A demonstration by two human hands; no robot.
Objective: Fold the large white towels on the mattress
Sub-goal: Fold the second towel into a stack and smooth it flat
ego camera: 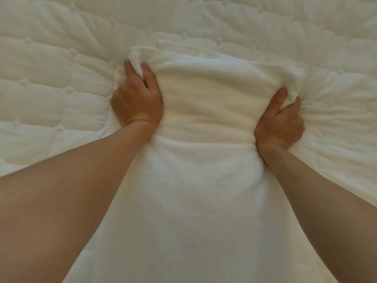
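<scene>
Left hand at nine o'clock, right hand at three, both clenched on the white towel (keep its edges level)

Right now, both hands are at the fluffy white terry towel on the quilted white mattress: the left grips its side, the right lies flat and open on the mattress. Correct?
Not quite. In the head view the right hand is not flat: its thumb and fingers pinch the other side of the fluffy white terry towel. The left hand does grip its side, on the quilted white mattress.
</scene>
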